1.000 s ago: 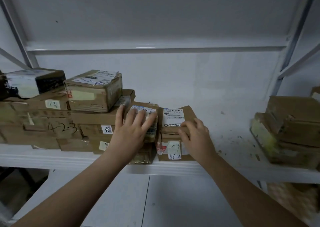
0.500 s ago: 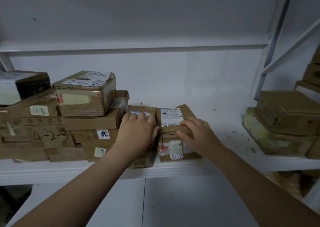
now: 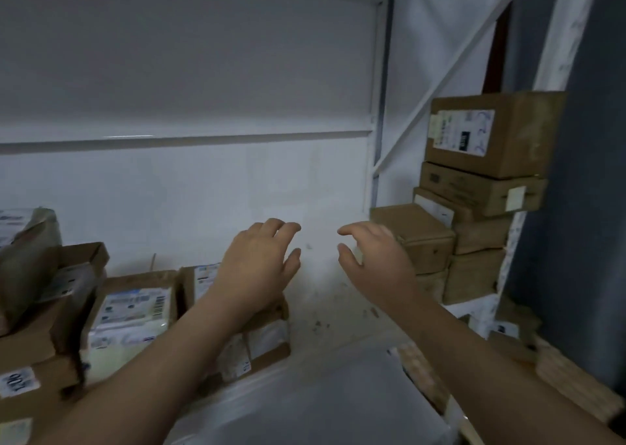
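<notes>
My left hand [image 3: 259, 265] hangs in the air above the shelf with fingers loosely curled, holding nothing. My right hand [image 3: 376, 261] is level with it, a short gap between them, fingers also loosely curled and empty. Below my left wrist lie the small cardboard parcels [image 3: 267, 332] with white labels. A flat labelled parcel [image 3: 132, 312] lies just left of them. A stack of brown cardboard boxes [image 3: 474, 207] stands right of my right hand, its nearest box [image 3: 420, 238] partly behind my fingers.
The white shelf board [image 3: 332, 312] between the two groups of parcels is bare and scuffed. More boxes [image 3: 37, 309] pile up at the far left. A white upright post [image 3: 374, 160] and a diagonal brace [image 3: 450, 58] frame the right side. Further boxes [image 3: 515, 332] sit lower right.
Both hands have lifted off the small parcels and moved up and right, fingers now free. The view has swung right, bringing the right-hand stack closer.
</notes>
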Action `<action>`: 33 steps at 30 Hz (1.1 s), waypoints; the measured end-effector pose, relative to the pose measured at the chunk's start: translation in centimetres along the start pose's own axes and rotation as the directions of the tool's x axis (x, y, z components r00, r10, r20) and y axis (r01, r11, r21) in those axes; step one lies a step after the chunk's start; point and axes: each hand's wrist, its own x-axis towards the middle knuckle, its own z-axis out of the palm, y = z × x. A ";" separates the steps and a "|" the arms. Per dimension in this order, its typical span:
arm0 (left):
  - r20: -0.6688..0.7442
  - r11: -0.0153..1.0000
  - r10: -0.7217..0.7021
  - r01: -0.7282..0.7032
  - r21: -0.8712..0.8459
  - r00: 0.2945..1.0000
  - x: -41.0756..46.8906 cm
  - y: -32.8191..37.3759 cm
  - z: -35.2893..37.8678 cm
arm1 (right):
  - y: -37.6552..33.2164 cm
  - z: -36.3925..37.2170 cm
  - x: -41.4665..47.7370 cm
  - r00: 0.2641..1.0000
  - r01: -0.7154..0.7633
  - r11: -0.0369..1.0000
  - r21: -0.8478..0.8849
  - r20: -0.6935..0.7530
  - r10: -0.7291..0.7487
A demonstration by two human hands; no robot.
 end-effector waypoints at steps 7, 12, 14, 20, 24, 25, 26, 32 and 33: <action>-0.034 0.972 0.135 -0.139 -0.190 0.990 3.9 8.5 5.7 | 8.1 -5.4 -2.8 0.988 -0.156 0.982 -0.106 -0.028 0.154; -0.012 0.973 0.188 -0.188 -0.136 0.982 6.8 14.8 10.0 | 13.3 -7.5 -4.0 0.952 -0.305 0.952 -0.002 -0.040 0.305; 0.035 0.990 0.132 -0.129 -0.058 0.991 8.2 16.6 11.5 | 15.0 -7.5 -4.1 0.921 -0.387 0.918 0.085 -0.016 0.390; -0.033 0.952 -0.099 0.085 -0.294 0.995 9.8 18.2 13.8 | 16.8 -6.6 -3.1 0.860 -0.508 0.659 0.554 0.287 0.422; -0.081 0.753 -0.347 0.226 -0.617 0.934 9.1 18.7 13.1 | 16.7 -5.2 -4.2 0.933 -0.357 0.608 0.709 0.245 0.263; -0.093 0.685 -0.410 0.239 -0.689 0.907 8.9 18.8 12.8 | 16.6 -5.0 -4.3 0.950 -0.308 0.577 0.756 0.217 0.222; -0.107 0.633 -0.461 0.241 -0.736 0.881 8.7 18.8 12.4 | 16.4 -5.0 -4.3 0.963 -0.266 0.541 0.798 0.193 0.189; 0.087 0.089 -0.738 0.224 -0.970 0.669 7.3 16.5 10.7 | 14.3 -4.6 -2.9 0.975 -0.106 0.360 0.927 0.027 0.219; 0.129 -0.029 -0.749 0.162 -0.986 0.650 7.0 15.9 10.4 | 13.9 -4.3 -2.5 0.963 -0.122 0.348 0.930 0.025 0.270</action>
